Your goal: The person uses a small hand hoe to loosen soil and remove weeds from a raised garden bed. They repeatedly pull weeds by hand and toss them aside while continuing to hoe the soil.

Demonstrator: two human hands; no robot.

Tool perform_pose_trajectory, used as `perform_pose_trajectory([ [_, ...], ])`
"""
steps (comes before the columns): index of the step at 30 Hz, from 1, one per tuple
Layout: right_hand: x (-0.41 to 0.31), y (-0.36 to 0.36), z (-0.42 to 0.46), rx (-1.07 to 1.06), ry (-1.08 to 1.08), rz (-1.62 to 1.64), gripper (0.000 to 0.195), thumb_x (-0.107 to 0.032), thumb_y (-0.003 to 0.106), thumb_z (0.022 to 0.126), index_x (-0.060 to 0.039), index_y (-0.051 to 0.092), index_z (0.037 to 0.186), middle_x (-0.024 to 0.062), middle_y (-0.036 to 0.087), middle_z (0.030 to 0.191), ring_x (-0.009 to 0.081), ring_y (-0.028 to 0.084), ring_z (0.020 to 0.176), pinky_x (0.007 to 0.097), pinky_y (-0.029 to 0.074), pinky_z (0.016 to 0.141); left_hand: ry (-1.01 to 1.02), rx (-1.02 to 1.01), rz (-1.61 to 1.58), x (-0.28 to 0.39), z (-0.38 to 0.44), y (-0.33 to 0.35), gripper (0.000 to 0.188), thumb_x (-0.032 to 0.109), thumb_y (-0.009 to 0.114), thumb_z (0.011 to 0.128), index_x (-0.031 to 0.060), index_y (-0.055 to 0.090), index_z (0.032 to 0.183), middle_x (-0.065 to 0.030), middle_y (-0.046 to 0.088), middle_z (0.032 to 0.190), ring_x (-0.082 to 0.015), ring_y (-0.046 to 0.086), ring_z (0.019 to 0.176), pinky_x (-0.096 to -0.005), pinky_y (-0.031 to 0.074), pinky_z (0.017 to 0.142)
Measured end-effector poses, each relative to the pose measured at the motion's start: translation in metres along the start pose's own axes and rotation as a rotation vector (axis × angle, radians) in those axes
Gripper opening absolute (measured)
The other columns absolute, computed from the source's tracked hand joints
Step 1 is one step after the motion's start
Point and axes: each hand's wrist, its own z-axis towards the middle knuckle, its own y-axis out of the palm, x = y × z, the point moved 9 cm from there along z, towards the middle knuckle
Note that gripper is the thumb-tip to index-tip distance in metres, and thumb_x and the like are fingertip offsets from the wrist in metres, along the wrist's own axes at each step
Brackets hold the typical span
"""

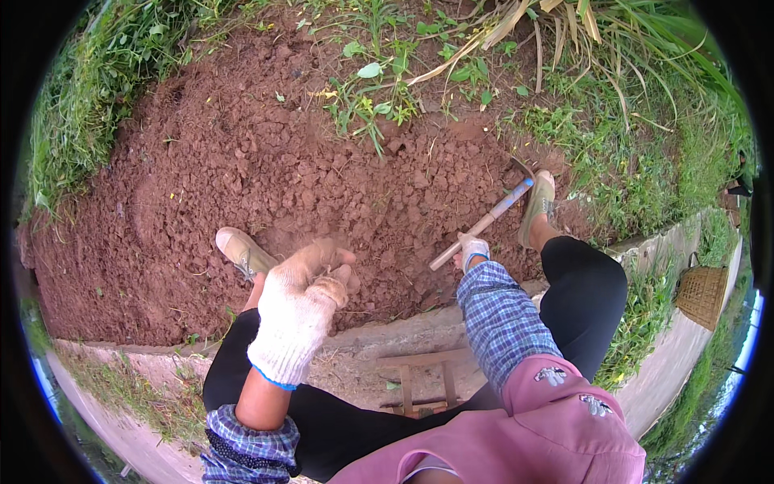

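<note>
My left hand (299,290), in a white knit work glove with soiled fingertips, is raised over the loose reddish-brown soil (254,163). Its fingers curl towards the thumb and blur slightly; whether something lies inside them cannot be seen. My right hand (472,251), also gloved, grips a short-handled hoe (484,222) near the butt of its wooden handle. Blue colouring marks the handle near the head. The hoe's dark metal blade (521,168) lies by the shoe (538,202) on my right foot, close to the soil.
My left shoe (242,249) stands on the soil. A low wooden stool (417,360) is between my legs, on a concrete strip (387,339). Weeds (378,103) and long grass border the plot. A wicker basket (701,295) sits at far right, with part of a person (739,181) beyond.
</note>
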Motion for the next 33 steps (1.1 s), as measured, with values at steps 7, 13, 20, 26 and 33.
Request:
perform_pose_trajectory([
  [7, -0.003, 0.025, -0.039, -0.414, -0.125, 1.034, 0.014, -0.019, 0.053, 0.082, -0.0094, 0.043, 0.082, 0.0039, 0.043, 0.057, 0.0190, 0.044, 0.049, 0.0373, 0.043, 0.052, 0.004, -0.022, 0.087, -0.007, 0.005, 0.004, 0.018, 0.003, 0.054, 0.083, -0.0036, 0.055, 0.100, -0.0066, 0.059, 0.082, -0.0097, 0.056, 0.065, -0.0202, 0.045, 0.054],
  [13, -0.046, 0.013, -0.127, -0.568, -0.242, 0.884, 0.013, -0.020, 0.051, 0.083, -0.0152, 0.040, 0.076, -0.0030, 0.041, 0.055, 0.0124, 0.041, 0.043, 0.0301, 0.035, 0.041, 0.183, -0.047, 0.191, -0.015, 0.015, -0.006, 0.032, -0.002, 0.048, 0.081, -0.0058, 0.048, 0.112, -0.0098, 0.057, 0.090, -0.0129, 0.055, 0.070, -0.0213, 0.045, 0.059],
  [20, -0.081, 0.009, -0.265, -0.618, -0.610, 0.444, 0.014, -0.005, 0.054, 0.078, -0.0038, 0.043, 0.085, 0.0055, 0.049, 0.059, 0.0121, 0.043, 0.037, 0.0268, 0.035, 0.032, 0.300, 0.263, -0.172, 0.016, 0.025, -0.078, 0.016, 0.009, 0.051, 0.074, 0.0004, 0.061, 0.083, -0.0035, 0.056, 0.062, -0.0094, 0.048, 0.056, -0.0239, 0.040, 0.053],
  [26, -0.199, -0.048, -0.478, -0.424, -1.285, 0.210, 0.017, -0.002, 0.055, 0.076, 0.0007, 0.045, 0.089, 0.0052, 0.054, 0.064, 0.0063, 0.044, 0.038, 0.0197, 0.038, 0.033, 0.375, 0.380, -0.302, 0.020, 0.016, -0.113, 0.016, 0.006, 0.049, 0.077, -0.0020, 0.059, 0.085, -0.0042, 0.058, 0.064, -0.0089, 0.051, 0.057, -0.0221, 0.041, 0.054],
  [33, -0.290, -0.131, -0.714, -0.686, -2.161, 0.812, 0.014, -0.011, 0.058, 0.083, -0.0035, 0.047, 0.086, 0.0047, 0.050, 0.068, 0.0109, 0.050, 0.051, 0.0226, 0.044, 0.046, 0.397, 0.473, -0.660, 0.041, -0.008, -0.151, 0.018, 0.011, 0.052, 0.083, 0.0021, 0.056, 0.098, -0.0069, 0.062, 0.073, -0.0125, 0.058, 0.065, -0.0214, 0.041, 0.053],
])
